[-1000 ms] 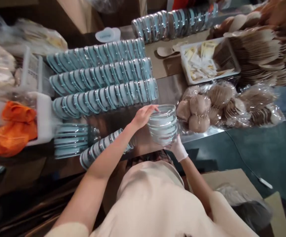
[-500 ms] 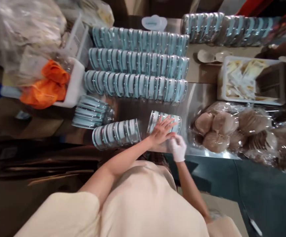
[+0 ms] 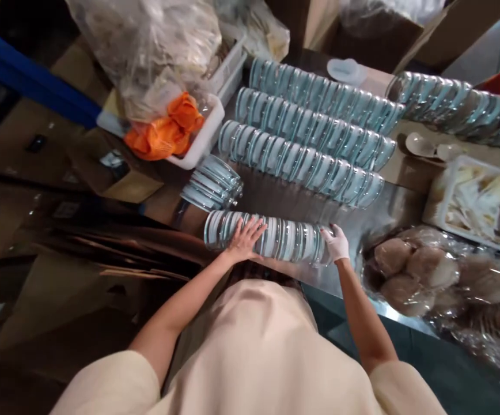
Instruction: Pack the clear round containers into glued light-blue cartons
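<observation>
A row of clear, blue-rimmed plastic containers (image 3: 276,236) lies on its side along the near edge of a shiny metal table (image 3: 388,213). My bare left hand (image 3: 243,239) rests flat on the row's left part, fingers spread. My right hand (image 3: 335,243), in a white glove, presses against the row's right end. Three longer rows of the same containers (image 3: 302,158) lie behind it. A short stack of them (image 3: 211,184) leans to the left.
A white bin (image 3: 202,141) holding orange cloth (image 3: 163,129) and plastic bags stands at the back left. Bagged brown round items (image 3: 409,265) lie right of my hands, with a white tray (image 3: 474,199) of packets behind. Cardboard boxes (image 3: 60,230) fill the left side.
The short stack I held upright was laid on its side and pushed against the near row, making one row. My left hand moved left onto it; the right went to its end.
</observation>
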{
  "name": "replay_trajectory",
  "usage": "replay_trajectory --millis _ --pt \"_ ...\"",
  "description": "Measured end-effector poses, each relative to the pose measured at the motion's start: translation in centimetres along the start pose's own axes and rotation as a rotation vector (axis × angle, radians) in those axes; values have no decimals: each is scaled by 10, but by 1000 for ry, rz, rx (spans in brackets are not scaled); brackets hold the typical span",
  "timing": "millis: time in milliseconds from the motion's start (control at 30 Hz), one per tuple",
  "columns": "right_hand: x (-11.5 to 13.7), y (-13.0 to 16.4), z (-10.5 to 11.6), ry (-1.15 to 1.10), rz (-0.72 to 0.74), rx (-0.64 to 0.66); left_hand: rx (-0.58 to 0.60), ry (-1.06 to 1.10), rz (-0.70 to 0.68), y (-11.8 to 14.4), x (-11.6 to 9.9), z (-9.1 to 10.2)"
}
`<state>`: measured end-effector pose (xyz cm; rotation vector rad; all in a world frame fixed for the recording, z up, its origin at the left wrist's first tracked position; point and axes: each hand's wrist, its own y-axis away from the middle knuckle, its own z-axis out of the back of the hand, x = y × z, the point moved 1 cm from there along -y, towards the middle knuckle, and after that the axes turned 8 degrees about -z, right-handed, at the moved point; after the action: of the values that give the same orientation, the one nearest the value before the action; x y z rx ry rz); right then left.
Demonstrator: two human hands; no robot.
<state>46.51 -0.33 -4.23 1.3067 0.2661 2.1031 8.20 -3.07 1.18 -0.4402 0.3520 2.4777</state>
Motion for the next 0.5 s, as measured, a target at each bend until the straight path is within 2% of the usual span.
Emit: replay_trajectory --millis 167,233,267,300,367,433,467,500 --pt "10 15 -21 45 -23 -23 9 54 -13 10 1 7" --pt "19 23 -20 62 2 -29 -53 123 -44 14 4 16" --pt "27 26 -19 74 22 -41 -129 183 -29 16 9 22" --pt "38 28 -19 84 56 -69 -259 268 40 20 17 31" --pt "70 28 -29 82 170 -101 -617 454 322 29 46 50" --pt "113 22 -60 59 295 -30 -947 605 674 38 86 68" --pt "137 18 -84 47 343 56 -1041 663 810 41 107 75" --pt "161 14 -114 44 369 146 -1082 723 900 41 126 82"
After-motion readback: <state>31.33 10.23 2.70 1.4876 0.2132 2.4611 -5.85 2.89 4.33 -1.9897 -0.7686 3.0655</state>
